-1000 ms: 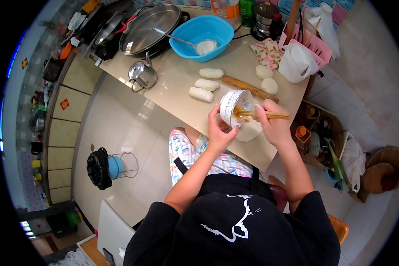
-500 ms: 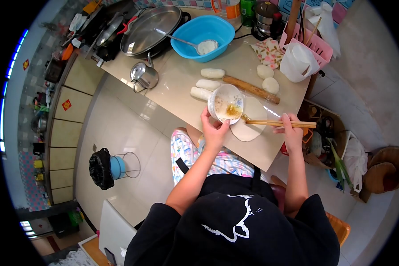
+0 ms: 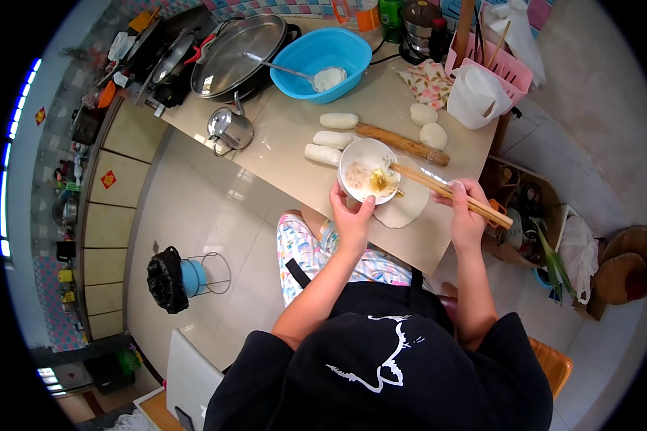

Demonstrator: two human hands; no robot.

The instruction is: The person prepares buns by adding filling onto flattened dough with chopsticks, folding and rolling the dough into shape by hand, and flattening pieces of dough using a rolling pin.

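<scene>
My left hand (image 3: 351,221) grips a white bowl (image 3: 359,159) by its near rim, tilted so its inside shows a yellowish oily paste (image 3: 379,181). Closed around a pair of chopsticks (image 3: 446,189) is my right hand (image 3: 467,210); their tips reach the bowl's right rim. Beneath the bowl, partly hidden by it, lies a flat rolled-out dough sheet (image 3: 404,205) at the counter's near edge. Behind the bowl rests a wooden rolling pin (image 3: 404,145). Several dough pieces lie around it: dough logs (image 3: 334,139) to its left and round dough pieces (image 3: 433,135) to its right.
On the counter (image 3: 280,158) stand a blue basin (image 3: 295,50) with a ladle of flour, a lidded pan (image 3: 237,57) and a steel kettle (image 3: 230,129). A pink basket (image 3: 510,75) with a white plastic bag (image 3: 476,97) stands at the back right, beside a floral cloth (image 3: 428,80).
The chopsticks' tips have risen from the dough sheet beside the bowl to the bowl's right rim, and now slant more steeply. The bowl remains in my left hand.
</scene>
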